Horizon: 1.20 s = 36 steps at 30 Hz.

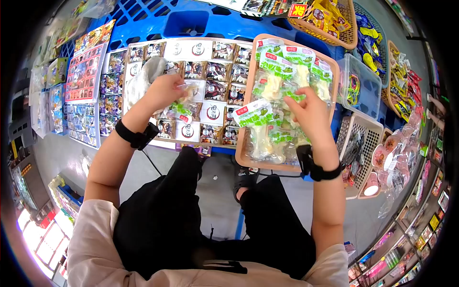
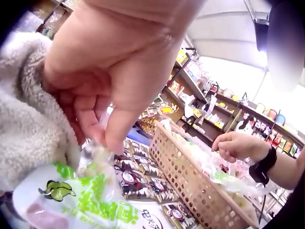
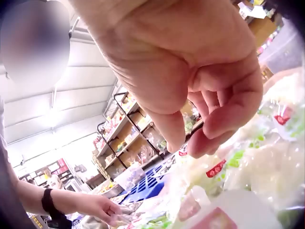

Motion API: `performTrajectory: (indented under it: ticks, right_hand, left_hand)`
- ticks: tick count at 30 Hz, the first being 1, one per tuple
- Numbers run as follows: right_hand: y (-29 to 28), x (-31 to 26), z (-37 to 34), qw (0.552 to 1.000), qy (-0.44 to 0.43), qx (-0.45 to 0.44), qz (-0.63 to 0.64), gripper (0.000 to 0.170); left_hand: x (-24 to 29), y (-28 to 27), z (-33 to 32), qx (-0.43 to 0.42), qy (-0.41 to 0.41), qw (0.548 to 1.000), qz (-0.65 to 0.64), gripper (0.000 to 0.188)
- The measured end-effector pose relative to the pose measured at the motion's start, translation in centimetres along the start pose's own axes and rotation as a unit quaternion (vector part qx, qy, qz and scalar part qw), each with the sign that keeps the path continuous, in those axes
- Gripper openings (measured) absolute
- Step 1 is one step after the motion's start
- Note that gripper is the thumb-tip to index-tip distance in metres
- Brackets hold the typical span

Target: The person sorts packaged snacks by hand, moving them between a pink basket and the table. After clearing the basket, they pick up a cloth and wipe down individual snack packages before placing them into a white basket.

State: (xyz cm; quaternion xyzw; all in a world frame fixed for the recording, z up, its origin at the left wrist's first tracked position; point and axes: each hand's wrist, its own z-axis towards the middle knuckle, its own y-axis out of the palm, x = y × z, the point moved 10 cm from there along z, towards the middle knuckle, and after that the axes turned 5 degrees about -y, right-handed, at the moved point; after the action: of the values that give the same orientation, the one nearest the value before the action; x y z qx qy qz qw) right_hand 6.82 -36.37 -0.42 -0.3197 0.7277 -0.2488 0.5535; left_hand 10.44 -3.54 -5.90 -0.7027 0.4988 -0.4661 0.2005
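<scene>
In the head view my left hand (image 1: pixel 165 92) pinches a clear packet with green print (image 1: pixel 180 111) by its edge, above rows of dark wrapped packets (image 1: pixel 216 71). A grey-white cloth (image 1: pixel 143 76) lies beside that hand; in the left wrist view the cloth (image 2: pixel 33 114) touches its fingers. Over the peach basket (image 1: pixel 249 57), my right hand (image 1: pixel 311 112) hangs with bent, parted fingers and holds nothing. Beneath it are several clear packets with green labels and pale contents (image 1: pixel 260 138). The right wrist view shows a gap between thumb and fingers (image 3: pixel 214 136).
Blue plastic crates (image 1: pixel 143 21) lie under the goods. Right of the peach basket stand a clear tub (image 1: pixel 366 91) and a beige basket (image 1: pixel 356 136). Baskets of yellow packets (image 1: pixel 330 19) are at the back right, and a red card sheet (image 1: pixel 85 74) is at the left.
</scene>
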Motion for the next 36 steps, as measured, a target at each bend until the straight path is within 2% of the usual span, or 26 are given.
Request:
performTrajectory:
  ticks: [1, 3, 5, 7, 9, 10, 11, 12, 13, 14, 15, 16, 18, 19, 21, 23, 25, 26, 27, 28, 29, 31, 32, 33, 34, 36]
  right_hand:
    - [-0.5, 0.3, -0.7, 1.0, 0.007, 0.004, 0.021, 0.034]
    - [-1.4, -0.5, -2.2, 0.999, 0.005, 0.01, 0.035, 0.028]
    - [-0.5, -0.7, -4.0, 0.974, 0.084, -0.048, 0.207, 0.02]
    - [-0.2, -1.5, -5.0, 0.962, 0.067, -0.064, 0.256, 0.014]
    - [0.6, -2.4, -5.7, 0.946, 0.083, -0.101, 0.297, 0.016]
    - [0.6, -2.5, -5.8, 0.946, 0.084, -0.099, 0.297, 0.016]
    - [1.5, -2.9, -6.2, 0.927, 0.098, -0.141, 0.334, 0.017]
    - [2.2, -3.2, -6.7, 0.905, 0.112, -0.179, 0.37, 0.019]
    - [1.9, -3.5, -6.8, 0.906, 0.116, -0.17, 0.37, 0.019]
    - [3.2, -4.6, -7.8, 0.844, 0.153, -0.239, 0.455, 0.022]
    - [4.3, -5.8, -9.1, 0.767, 0.187, -0.303, 0.534, 0.025]
    - [4.2, -5.8, -9.2, 0.769, 0.194, -0.293, 0.534, 0.025]
    - [3.5, -6.1, -8.2, 0.695, 0.199, -0.226, 0.653, 0.029]
    - [3.7, -5.5, -8.5, 0.695, 0.2, -0.224, 0.653, 0.029]
    - [2.6, -4.9, -8.3, 0.806, 0.055, -0.198, 0.555, 0.033]
    - [2.7, -4.2, -8.8, 0.793, 0.076, -0.184, 0.575, 0.037]
    - [1.5, -1.3, -8.7, 0.814, 0.087, -0.104, 0.566, 0.035]
    - [-0.1, 0.2, -8.0, 0.852, 0.065, -0.028, 0.518, 0.034]
    - [-1.5, 1.6, -7.6, 0.865, 0.097, 0.018, 0.493, 0.032]
    - [-1.6, 3.4, -6.8, 0.853, 0.083, 0.027, 0.514, 0.032]
    - [-1.5, 4.9, -6.1, 0.853, 0.083, 0.027, 0.514, 0.032]
    - [-0.3, 7.1, -5.1, 0.935, 0.108, -0.038, 0.336, 0.031]
    - [0.7, 8.0, -4.6, 0.956, 0.116, -0.053, 0.265, 0.034]
    - [1.5, 8.5, -4.2, 0.955, 0.114, -0.052, 0.267, 0.034]
    - [2.1, 9.4, -3.8, 0.971, 0.116, -0.054, 0.203, 0.035]
    - [2.9, 10.8, -3.4, 0.986, 0.102, -0.031, 0.125, 0.042]
  left_hand:
    - [0.2, -0.7, -0.1, 0.001, 0.0, 1.0, 0.0, 0.031]
    - [-0.5, -1.1, -0.4, -0.047, -0.051, 0.991, -0.113, 0.03]
    - [-0.5, -1.5, -0.7, -0.072, -0.064, 0.98, -0.172, 0.028]
    - [1.0, -1.5, -1.7, -0.115, -0.086, 0.927, -0.346, 0.024]
    - [3.0, -1.8, -2.5, -0.131, -0.082, 0.918, -0.364, 0.024]
    - [4.7, -2.8, -2.7, -0.093, -0.031, 0.913, -0.396, 0.023]
    - [6.3, -3.7, -3.1, -0.057, 0.023, 0.902, -0.427, 0.023]
    - [7.7, -5.0, -3.7, 0.009, 0.072, 0.915, -0.397, 0.021]
    - [10.6, -6.5, -5.6, 0.071, 0.174, 0.921, -0.341, 0.013]
    - [14.6, -8.4, -8.3, 0.167, 0.321, 0.906, -0.219, 0.014]
    - [18.0, -8.9, -11.7, 0.258, 0.452, 0.849, -0.091, 0.015]
    - [19.7, -7.4, -13.1, 0.235, 0.529, 0.815, -0.031, 0.015]
    - [22.1, -4.5, -16.2, 0.206, 0.645, 0.733, 0.063, 0.013]
    - [23.0, -3.0, -16.9, 0.191, 0.67, 0.712, 0.092, 0.009]
    - [23.7, -0.3, -17.6, 0.173, 0.692, 0.691, 0.121, 0.006]
    - [24.1, 1.2, -17.7, 0.165, 0.689, 0.695, 0.125, 0.009]
    - [24.5, 2.6, -17.3, 0.159, 0.688, 0.697, 0.128, 0.013]
    - [24.8, 3.4, -16.1, 0.135, 0.654, 0.734, 0.127, 0.019]
    - [24.7, 4.2, -15.0, 0.11, 0.617, 0.769, 0.125, 0.026]
    - [23.9, 6.6, -14.1, 0.053, 0.582, 0.783, 0.213, 0.043]
    - [23.4, 7.6, -14.3, 0.053, 0.582, 0.783, 0.213, 0.043]
    - [21.7, 11.4, -13.6, -0.094, 0.542, 0.816, 0.179, 0.05]
    - [21.2, 12.3, -13.5, -0.092, 0.542, 0.815, 0.184, 0.05]
    - [20.4, 13.7, -13.5, -0.103, 0.541, 0.8, 0.24, 0.054]
    - [19.7, 15.0, -13.5, -0.115, 0.538, 0.781, 0.294, 0.057]
    - [19.3, 15.9, -13.2, -0.105, 0.544, 0.77, 0.317, 0.056]
